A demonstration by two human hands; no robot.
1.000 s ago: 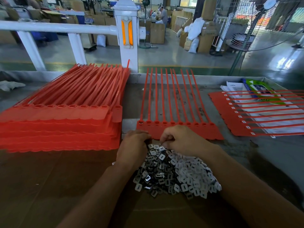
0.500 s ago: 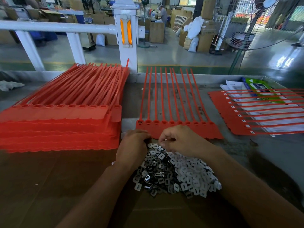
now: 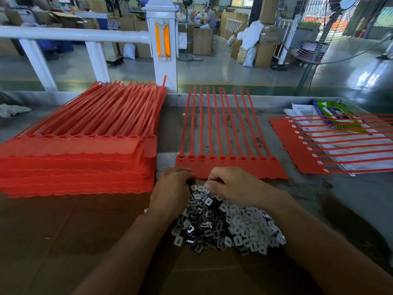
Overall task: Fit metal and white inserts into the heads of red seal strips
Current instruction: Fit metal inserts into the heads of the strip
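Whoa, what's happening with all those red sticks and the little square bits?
A person is fitting small inserts into red seal strips. The left hand and right hand have their fingers curled at the far edge of the pile of metal and white inserts, right by the heads of the middle row of strips. What they pinch is hidden. Most heads there look empty. A tall stack of strips sits on the left, and a row with white inserts in its heads lies on the right.
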